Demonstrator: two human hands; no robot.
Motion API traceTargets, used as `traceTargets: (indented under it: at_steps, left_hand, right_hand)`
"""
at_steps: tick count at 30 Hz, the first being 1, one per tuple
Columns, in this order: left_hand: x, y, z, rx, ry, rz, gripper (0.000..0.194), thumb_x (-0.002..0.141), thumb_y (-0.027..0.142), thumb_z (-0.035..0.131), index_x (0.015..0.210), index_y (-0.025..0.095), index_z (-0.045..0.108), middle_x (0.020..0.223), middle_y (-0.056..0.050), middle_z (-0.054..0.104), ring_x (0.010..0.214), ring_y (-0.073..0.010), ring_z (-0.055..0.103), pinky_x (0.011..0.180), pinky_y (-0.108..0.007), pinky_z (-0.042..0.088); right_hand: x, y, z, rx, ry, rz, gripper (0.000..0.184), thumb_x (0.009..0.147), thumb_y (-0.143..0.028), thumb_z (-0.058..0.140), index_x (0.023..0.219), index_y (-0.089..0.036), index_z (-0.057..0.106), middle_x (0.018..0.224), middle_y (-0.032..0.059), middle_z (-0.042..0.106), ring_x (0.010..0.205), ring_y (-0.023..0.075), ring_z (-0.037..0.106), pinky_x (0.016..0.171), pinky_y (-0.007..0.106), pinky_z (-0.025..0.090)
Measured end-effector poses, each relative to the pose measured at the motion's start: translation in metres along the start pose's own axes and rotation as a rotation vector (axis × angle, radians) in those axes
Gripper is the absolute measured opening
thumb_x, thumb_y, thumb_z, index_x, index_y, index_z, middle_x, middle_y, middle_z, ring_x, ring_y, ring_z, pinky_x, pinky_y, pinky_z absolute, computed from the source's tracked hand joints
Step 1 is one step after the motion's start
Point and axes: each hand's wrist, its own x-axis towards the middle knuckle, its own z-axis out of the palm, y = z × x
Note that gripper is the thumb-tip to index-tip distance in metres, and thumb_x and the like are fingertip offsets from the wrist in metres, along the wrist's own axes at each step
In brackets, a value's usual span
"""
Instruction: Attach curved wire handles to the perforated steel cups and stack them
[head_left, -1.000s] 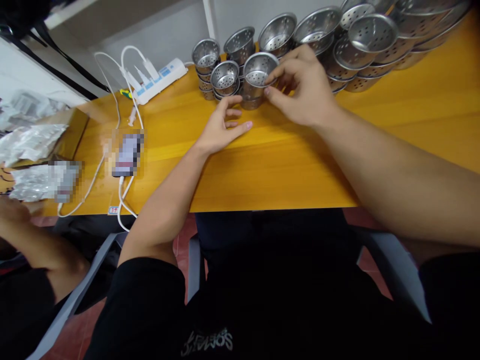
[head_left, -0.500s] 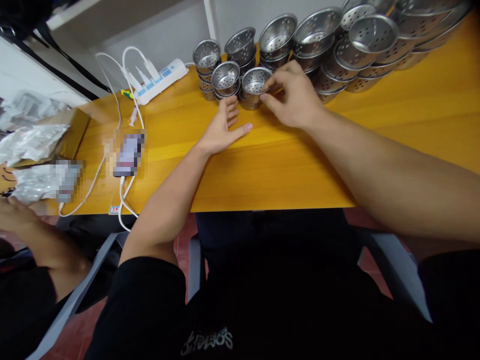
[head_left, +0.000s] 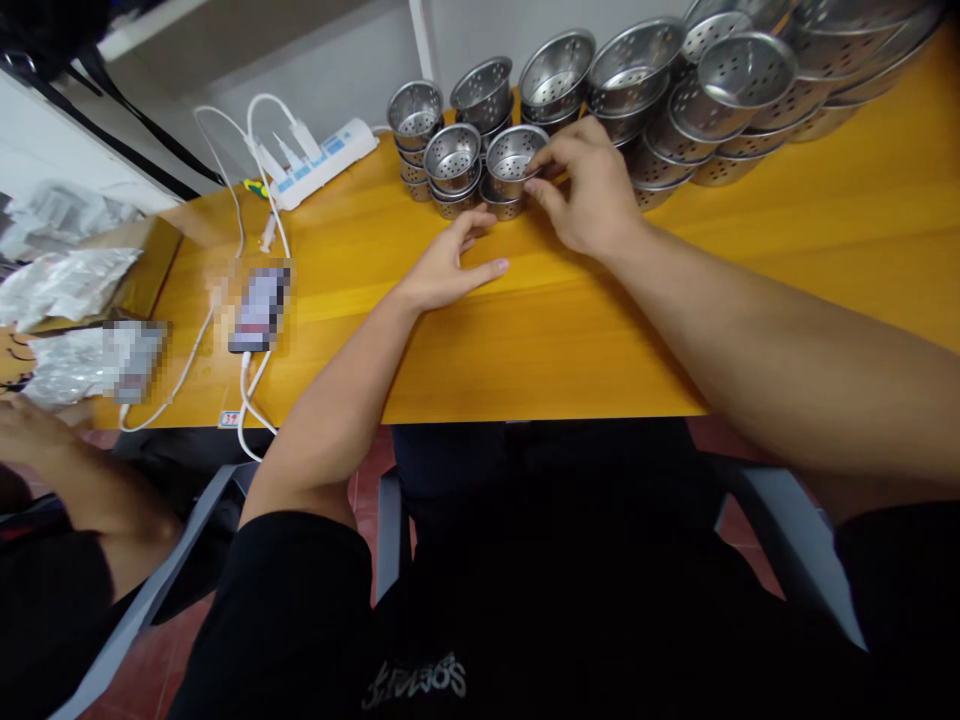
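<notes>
My right hand (head_left: 581, 185) pinches the right rim of a small perforated metal cup (head_left: 516, 165) between thumb and fingers. Directly beneath it shows another metal cup (head_left: 501, 207); whether the two touch is hard to tell. My left hand (head_left: 454, 262) is open over the table, its fingers extended toward the lower cup and its thumb apart, with nothing in it. Just left of the held cup stands a short stack of matching cups (head_left: 452, 160). My right hand's fingers partly cover the held cup's edge.
Stacks of larger perforated cups (head_left: 746, 75) line the back right of the wooden table (head_left: 540, 360). A white power strip (head_left: 326, 160), cables and a phone (head_left: 259, 310) lie to the left. Plastic bags (head_left: 71, 285) and another person's arm (head_left: 90, 470) are at far left.
The cup in my right hand has risen slightly, so the lower cup now shows beneath it. My left hand's fingers have shifted a little right and down.
</notes>
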Motion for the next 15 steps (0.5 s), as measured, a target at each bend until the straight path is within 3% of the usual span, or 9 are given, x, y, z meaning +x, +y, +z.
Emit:
traceTargets:
  at_steps: [9, 15]
  left_hand:
    - [-0.0023, 0.0088, -0.0023, 0.006, -0.019, 0.000, 0.095, 0.094, 0.090, 0.106, 0.163, 0.030, 0.078, 0.204, -0.021, 0.058, 0.185, -0.0481, 0.067, 0.161, -0.070, 0.051]
    - [-0.0014, 0.0031, -0.0029, -0.002, -0.021, -0.001, 0.094, 0.095, 0.087, 0.107, 0.165, 0.030, 0.079, 0.205, -0.020, 0.057, 0.186, -0.0478, 0.066, 0.162, -0.069, 0.049]
  right_hand:
    - [-0.0008, 0.0035, 0.0050, -0.028, -0.009, -0.023, 0.045, 0.126, -0.083, 0.079, 0.131, -0.040, 0.092, 0.150, 0.0136, 0.081, 0.135, 0.0399, 0.075, 0.133, 0.061, 0.063]
    - [-0.0027, 0.0061, 0.0048, -0.045, -0.052, -0.007, 0.047, 0.126, -0.076, 0.084, 0.149, -0.035, 0.088, 0.155, 0.0175, 0.076, 0.133, 0.0404, 0.076, 0.135, 0.062, 0.062]
